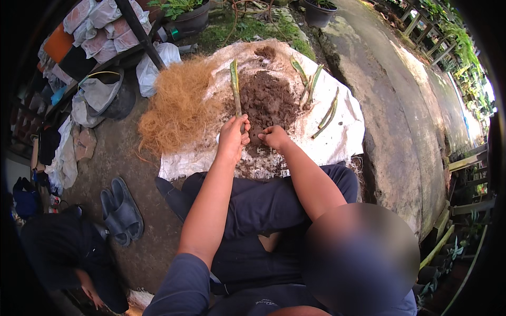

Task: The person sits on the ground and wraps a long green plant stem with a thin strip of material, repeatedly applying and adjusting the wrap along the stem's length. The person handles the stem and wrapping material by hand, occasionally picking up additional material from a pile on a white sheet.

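Observation:
My left hand [234, 137] grips the lower part of an upright snake plant leaf [235, 85], green with yellow edges. Close by on the right, my right hand [275, 137] has its fingers curled together at a brown clump of soil [257, 136]. Whether those fingertips pinch any soil is hard to make out. Behind both hands a heap of dark soil [269, 98] lies on a white woven sack [340, 136]. More cut snake plant leaves [314, 85] rest right of the heap, with another group of leaves [329, 112] nearer me.
Loose brown coir fibre [178, 106] is piled along the sack's left side. Slippers [120, 211] stand on the ground at left, near another person [75, 245]. Beyond the sack are potted plants [187, 19]. A concrete path [395, 118] runs along the right.

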